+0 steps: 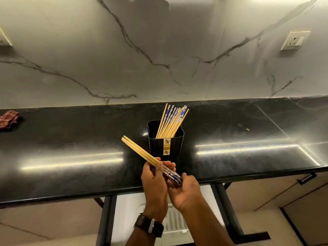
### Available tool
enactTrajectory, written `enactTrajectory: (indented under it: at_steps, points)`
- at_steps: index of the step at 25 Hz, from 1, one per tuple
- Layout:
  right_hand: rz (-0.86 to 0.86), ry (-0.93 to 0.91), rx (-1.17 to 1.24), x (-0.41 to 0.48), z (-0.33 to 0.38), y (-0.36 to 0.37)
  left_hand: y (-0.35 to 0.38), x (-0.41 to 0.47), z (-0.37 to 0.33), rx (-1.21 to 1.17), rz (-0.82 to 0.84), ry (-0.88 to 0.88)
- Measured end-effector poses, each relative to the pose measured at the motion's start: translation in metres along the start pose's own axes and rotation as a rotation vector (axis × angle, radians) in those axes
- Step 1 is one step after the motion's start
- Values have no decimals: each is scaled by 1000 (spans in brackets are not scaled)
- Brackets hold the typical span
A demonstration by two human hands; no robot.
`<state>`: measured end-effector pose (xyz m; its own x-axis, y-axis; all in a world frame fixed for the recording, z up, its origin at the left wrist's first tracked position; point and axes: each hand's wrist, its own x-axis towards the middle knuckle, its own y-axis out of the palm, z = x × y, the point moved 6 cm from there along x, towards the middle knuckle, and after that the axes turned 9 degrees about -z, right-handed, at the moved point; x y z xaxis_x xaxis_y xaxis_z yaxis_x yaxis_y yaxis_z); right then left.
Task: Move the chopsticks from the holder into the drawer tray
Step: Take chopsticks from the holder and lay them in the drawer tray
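Note:
A black square holder (174, 148) stands on the dark counter with several wooden chopsticks (173, 121) leaning out of it, their blue-and-white tops upward. In front of the holder, over the counter's front edge, my left hand (153, 181) grips a small bunch of chopsticks (140, 151) whose plain tips point up and left. My right hand (186, 190) cups the patterned ends of that same bunch from below. Beneath the hands an open drawer shows a white tray (175, 222) with a slotted section, partly hidden by my forearms.
A red checked cloth (8, 119) lies at the counter's far left. A wall socket (294, 40) sits on the marble backsplash at right. Dark drawer rails (229, 206) flank the open drawer. A cabinet handle (307, 178) is at right below the counter.

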<state>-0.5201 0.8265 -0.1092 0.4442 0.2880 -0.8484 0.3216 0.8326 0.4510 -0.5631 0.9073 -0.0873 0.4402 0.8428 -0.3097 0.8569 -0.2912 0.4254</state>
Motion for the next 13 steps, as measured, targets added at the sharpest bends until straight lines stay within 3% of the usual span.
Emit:
enactTrajectory:
  at_steps: [5, 10, 13]
  points:
    - [-12, -3, -128, 4, -1, -21, -15, -1, 19, 4, -160, -43]
    - [-120, -19, -172, 14, -11, -46, -33, -2, 41, 14, -145, -153]
    - [-216, -83, -180, 20, 9, -62, -64, 12, 35, -51, -244, -135]
